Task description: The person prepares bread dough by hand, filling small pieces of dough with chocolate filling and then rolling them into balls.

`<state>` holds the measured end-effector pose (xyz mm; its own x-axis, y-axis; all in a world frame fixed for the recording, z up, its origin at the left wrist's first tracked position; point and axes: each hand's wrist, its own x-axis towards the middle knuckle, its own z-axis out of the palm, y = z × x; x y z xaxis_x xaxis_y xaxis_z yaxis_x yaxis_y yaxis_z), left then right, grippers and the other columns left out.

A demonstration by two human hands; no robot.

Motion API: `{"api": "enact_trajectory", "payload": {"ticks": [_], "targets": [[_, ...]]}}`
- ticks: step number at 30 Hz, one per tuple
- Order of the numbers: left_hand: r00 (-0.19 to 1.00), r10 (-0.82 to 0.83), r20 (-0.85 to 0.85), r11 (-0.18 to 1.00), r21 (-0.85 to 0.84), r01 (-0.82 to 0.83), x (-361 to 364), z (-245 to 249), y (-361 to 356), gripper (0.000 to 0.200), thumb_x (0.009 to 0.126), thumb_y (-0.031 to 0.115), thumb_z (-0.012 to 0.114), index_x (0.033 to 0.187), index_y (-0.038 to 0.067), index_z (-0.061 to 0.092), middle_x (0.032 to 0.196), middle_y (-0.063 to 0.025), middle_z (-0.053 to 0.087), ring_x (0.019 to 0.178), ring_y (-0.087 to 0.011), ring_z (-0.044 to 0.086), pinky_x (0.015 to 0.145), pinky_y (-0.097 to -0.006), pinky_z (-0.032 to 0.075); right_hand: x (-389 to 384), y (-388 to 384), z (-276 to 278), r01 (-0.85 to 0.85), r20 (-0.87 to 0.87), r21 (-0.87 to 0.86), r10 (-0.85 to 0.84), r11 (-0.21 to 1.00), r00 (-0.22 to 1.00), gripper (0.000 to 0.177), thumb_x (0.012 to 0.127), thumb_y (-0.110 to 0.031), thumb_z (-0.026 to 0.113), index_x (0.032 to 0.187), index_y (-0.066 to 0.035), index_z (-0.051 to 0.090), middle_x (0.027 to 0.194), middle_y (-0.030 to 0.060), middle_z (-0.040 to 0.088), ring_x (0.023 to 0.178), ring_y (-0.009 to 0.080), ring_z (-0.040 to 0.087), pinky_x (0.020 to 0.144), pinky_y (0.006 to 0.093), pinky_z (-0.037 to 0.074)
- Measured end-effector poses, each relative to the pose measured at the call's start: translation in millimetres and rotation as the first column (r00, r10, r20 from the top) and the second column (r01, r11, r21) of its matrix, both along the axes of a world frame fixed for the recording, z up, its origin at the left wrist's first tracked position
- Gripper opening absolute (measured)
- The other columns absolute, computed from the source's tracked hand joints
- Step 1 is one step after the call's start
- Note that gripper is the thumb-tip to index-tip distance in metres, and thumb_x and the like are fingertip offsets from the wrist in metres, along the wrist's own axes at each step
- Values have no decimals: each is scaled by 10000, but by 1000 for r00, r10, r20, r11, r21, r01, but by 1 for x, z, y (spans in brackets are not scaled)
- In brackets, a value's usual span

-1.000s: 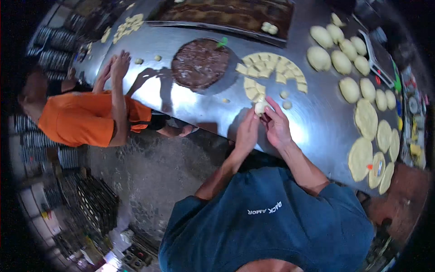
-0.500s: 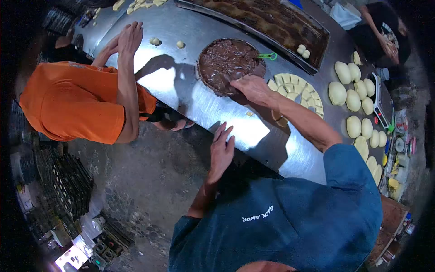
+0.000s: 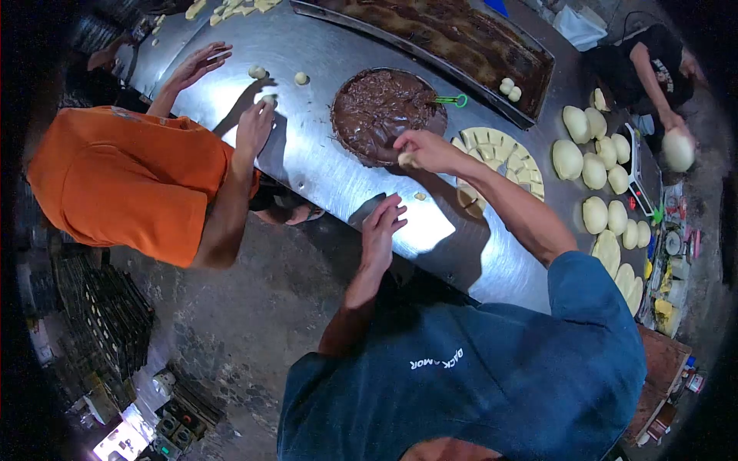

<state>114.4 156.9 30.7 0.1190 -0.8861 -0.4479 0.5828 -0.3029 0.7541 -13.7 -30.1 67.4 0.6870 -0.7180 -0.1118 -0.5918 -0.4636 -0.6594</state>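
My right hand [image 3: 430, 151] is at the near right rim of a round bowl of chocolate filling [image 3: 382, 111], fingers pinched around a small pale piece of dough [image 3: 408, 160]. A green-handled tool [image 3: 450, 100] stands in the filling. Just right of that hand, cut dough pieces [image 3: 523, 170] lie in a round arrangement. My left hand [image 3: 382, 229] is raised near the table's front edge, fingers apart and nothing seen in it. Beyond it, a small dough scrap [image 3: 420, 196] lies on the metal table [image 3: 323, 165].
A co-worker in an orange shirt [image 3: 127, 184] stands at left, hands over the table near small dough balls [image 3: 300, 78]. A long dark tray [image 3: 430, 38] lies behind the bowl. Large dough balls [image 3: 568, 159] and a scale [image 3: 636, 173] are at right. Another person [image 3: 653, 69] holds dough.
My right hand has lifted back from the filling. My left hand has turned and come slightly nearer the bowl. The orange-shirted co-worker's hands have parted; the person at right now holds a dough ball.
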Motion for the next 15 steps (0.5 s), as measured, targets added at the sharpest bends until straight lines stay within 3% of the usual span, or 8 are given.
{"api": "enact_trajectory", "payload": {"ticks": [1, 2, 3, 4, 6, 9, 14, 15], "targets": [[999, 8, -54, 1000, 17, -7, -8, 4, -8, 373, 962, 195, 523, 1257, -32, 508, 1225, -148, 555, 1100, -256, 567, 904, -388, 515, -4, 6, 4, 53, 166, 545, -169, 837, 971, 399, 733, 8, 528, 1126, -43, 580, 875, 166, 637, 773, 285, 649, 562, 377, 496], [999, 0, -51, 1000, 13, 1, -12, 7, -10, 373, 962, 195, 523, 1257, -32, 508, 1225, -148, 555, 1100, -256, 567, 904, -388, 515, -9, 16, 11, -33, 208, 913, -393, 407, 896, 419, 720, 26, 521, 1131, -28, 580, 916, 131, 640, 770, 233, 647, 546, 341, 495], [988, 16, -154, 1000, -24, -20, -18, 11, -12, 346, 962, 198, 523, 1224, -28, 525, 1213, -145, 557, 1103, -248, 564, 906, -390, 514, -14, 35, 18, -61, 229, 948, -535, 313, 813, 471, 688, 60, 506, 1151, -1, 564, 950, 84, 624, 770, 155, 627, 549, 267, 513], [966, 25, -256, 997, -58, -42, -24, 17, -12, 321, 962, 200, 524, 1191, -24, 542, 1202, -142, 558, 1105, -241, 560, 907, -393, 513, -24, 48, 19, -135, 249, 963, -576, 234, 778, 426, 776, 73, 500, 1193, -1, 546, 989, 88, 632, 822, 148, 645, 661, 265, 578], [970, 36, -239, 996, -67, -54, -34, 39, -6, 265, 961, 177, 528, 1142, -15, 552, 1168, -133, 578, 1069, -222, 579, 901, -381, 518, -40, 76, 22, -189, 261, 965, -687, 181, 678, 398, 800, 63, 514, 1192, 7, 550, 1008, 99, 636, 834, 159, 651, 662, 288, 589], [997, 70, -21, 993, -98, -72, -46, 36, 11, 196, 924, 53, 550, 1108, -12, 577, 1082, -113, 607, 948, -179, 621, 835, -355, 548, -62, 114, 33, -124, 178, 984, -808, 130, 561, 331, 833, 52, 510, 1160, 34, 559, 1042, 122, 623, 904, 219, 648, 766, 377, 602], [994, 93, -55, 995, -29, -94, -78, 31, 34, 219, 920, 57, 573, 1128, -9, 571, 1113, -132, 610, 959, -208, 627, 827, -345, 549, -106, 165, 15, -127, 145, 985, -947, 112, 285, 313, 853, 32, 511, 1162, 47, 561, 1084, 145, 610, 960, 271, 632, 881, 443, 557], [998, 67, -12, 998, -4, -67, -87, 30, 39, 270, 922, 55, 569, 1184, -4, 554, 1119, -113, 609, 960, -213, 628, 830, -343, 550, -109, 178, 11, 91, 292, 934, -885, 345, 362, 392, 854, 8, 550, 1244, 36, 515, 1164, 163, 585, 1010, 283, 620, 913, 449, 524]]}}
